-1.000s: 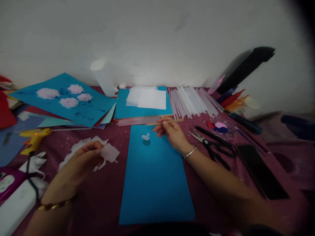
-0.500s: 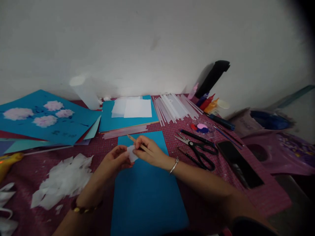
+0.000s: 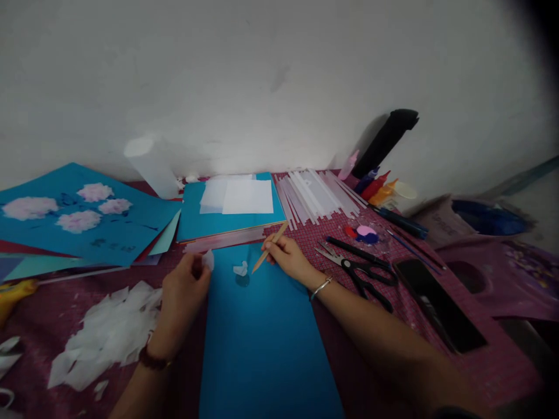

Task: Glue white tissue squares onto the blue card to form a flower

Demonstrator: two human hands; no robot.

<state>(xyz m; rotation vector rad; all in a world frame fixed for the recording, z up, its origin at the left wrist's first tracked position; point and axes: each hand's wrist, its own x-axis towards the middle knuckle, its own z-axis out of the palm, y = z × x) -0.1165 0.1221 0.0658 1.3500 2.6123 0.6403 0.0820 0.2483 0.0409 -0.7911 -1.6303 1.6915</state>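
Note:
My left hand [image 3: 187,285], fingers closed, pinches a small white tissue-paper square [image 3: 208,260] at the left edge of a blue sheet [image 3: 266,343]. Across the sheet, my right hand [image 3: 283,254] grips a pointed wooden stick [image 3: 276,235], its tip slanting down to the left. Close to that tip is a crumpled bit of white tissue paper [image 3: 241,268], apart from both hands. Below the bit a darker round patch shows on the blue; whether the bit touches the sheet I cannot tell.
A heap of tissue squares [image 3: 109,331] lies on the left, below a blue card with pale paper flowers [image 3: 78,220]. White paper strips [image 3: 312,195] lie at the back. To the right are scissors [image 3: 356,270], a phone [image 3: 437,302], paint blobs [image 3: 365,231] and bottles [image 3: 378,185].
My hands have moved apart, the left one leftward with a tissue square, the right one rightward with the stick. A crumpled tissue bit now shows between them, and the view has shifted slightly.

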